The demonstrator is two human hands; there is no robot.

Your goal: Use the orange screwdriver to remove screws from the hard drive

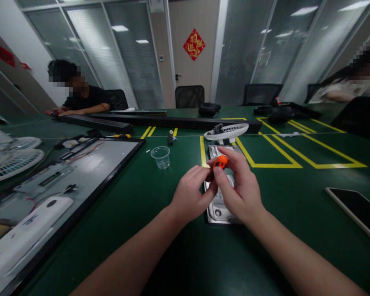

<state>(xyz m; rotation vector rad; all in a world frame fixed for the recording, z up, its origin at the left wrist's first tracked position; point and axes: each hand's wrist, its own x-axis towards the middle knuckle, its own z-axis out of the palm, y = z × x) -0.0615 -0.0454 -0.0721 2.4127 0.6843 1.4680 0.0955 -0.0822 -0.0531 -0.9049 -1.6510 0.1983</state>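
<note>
An orange-and-black screwdriver [221, 161] is held in both hands over a silver hard drive [218, 201]. My right hand [242, 187] grips the handle between thumb and fingers, its orange end facing up toward me. Closed around the lower part from the left is my left hand [191, 191], its fingertips meeting the right hand's. The shaft and tip are hidden by my fingers. Lying flat on the green table [160, 230], the drive is partly covered by both hands.
A clear plastic cup [160, 157] stands left of the hands. Behind the drive lies a white fan grille [226, 132]. A large panel [89, 172] with a white power strip [31, 234] fills the left; a phone [357, 211] lies right. Two people sit across the table.
</note>
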